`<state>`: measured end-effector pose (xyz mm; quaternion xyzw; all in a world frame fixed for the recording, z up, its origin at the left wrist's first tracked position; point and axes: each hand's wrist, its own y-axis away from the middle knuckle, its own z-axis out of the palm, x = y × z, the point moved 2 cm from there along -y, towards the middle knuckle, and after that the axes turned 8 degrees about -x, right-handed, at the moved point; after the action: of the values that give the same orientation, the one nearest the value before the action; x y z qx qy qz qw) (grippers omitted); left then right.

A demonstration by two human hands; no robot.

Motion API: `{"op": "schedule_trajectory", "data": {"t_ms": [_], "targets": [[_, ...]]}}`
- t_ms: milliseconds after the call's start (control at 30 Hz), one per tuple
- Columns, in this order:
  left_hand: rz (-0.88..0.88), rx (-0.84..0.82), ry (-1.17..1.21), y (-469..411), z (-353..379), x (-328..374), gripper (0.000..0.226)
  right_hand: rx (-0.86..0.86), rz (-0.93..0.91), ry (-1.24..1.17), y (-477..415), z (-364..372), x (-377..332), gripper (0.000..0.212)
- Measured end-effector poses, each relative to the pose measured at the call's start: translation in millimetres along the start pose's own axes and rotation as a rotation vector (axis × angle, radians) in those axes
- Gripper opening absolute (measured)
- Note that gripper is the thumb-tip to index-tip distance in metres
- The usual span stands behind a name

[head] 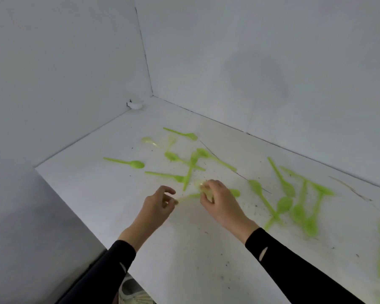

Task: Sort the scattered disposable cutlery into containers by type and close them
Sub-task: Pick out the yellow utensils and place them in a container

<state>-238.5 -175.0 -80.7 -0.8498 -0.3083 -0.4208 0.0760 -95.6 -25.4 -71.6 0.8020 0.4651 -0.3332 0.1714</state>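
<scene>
White tabletop (184, 249), right fingers (214, 184) curled round pale cutlery (208, 193)

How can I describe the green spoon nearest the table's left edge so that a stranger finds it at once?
Find the back corner where the two white walls meet the white table. From there follow the table's left edge toward the person; the bright green spoon lies just inside it. It is the leftmost piece, lying alone, handle pointing left.
</scene>
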Motion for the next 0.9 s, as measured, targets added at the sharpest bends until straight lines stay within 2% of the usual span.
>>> {"op": "schedule_trajectory", "data": {"t_ms": [67,133,267,400,500,567,667,733,800,900], "targets": [[-0.031,-0.045,0.123,-9.7,-13.0,1.7,0.014,-0.03,-0.059,-0.114,-17.2,17.0,-27.7,0.023],[-0.076,-0.022,0.353,-21.0,-29.6,3.7,0.005,-0.058,-0.062,-0.174,-34.7,33.7,-50.1,0.025],[-0.174,0.013,0.857,-49.7,-59.6,-7.6,0.038,-0.045,-0.041,-0.218,-72.6,53.4,-90.7,0.028],[-0.323,0.076,0.877,-81.2,-96.4,-26.7,0.067,-0.129,-0.077,0.11,-103.3,77.1,-123.3,0.036],[-0.369,0.047,0.823,-95.1,-114.4,-35.0,0.082,-0.208,-0.053,0.216,-123.5,87.7,-140.9,0.04],[-0.351,0.033,0.842,-103.0,-120.1,-42.7,0.076,-0.269,-0.005,0.256,-142.5,93.8,-146.9,0.043],[-0.275,0.038,0.952,-113.9,-123.9,-50.6,0.05,-0.391,0.015,0.286,-166.9,97.7,-149.1,0.045],[-0.253,0.092,1.036,-121.7,-131.2,-56.0,0.031,-0.437,-0.027,0.219,-179.1,92.5,-148.9,0.04],[-0.238,0.146,1.1,-133.7,-143.5,-67.1,0.021,-0.363,-0.045,0.139,-191.6,82.8,-142.5,0.033],[-0.189,0.119,1.085,-157.0,-161.3,-76.0,0.019,-0.09,0.071,0.108,-217.8,71.3,-109.3,0.025]]}}
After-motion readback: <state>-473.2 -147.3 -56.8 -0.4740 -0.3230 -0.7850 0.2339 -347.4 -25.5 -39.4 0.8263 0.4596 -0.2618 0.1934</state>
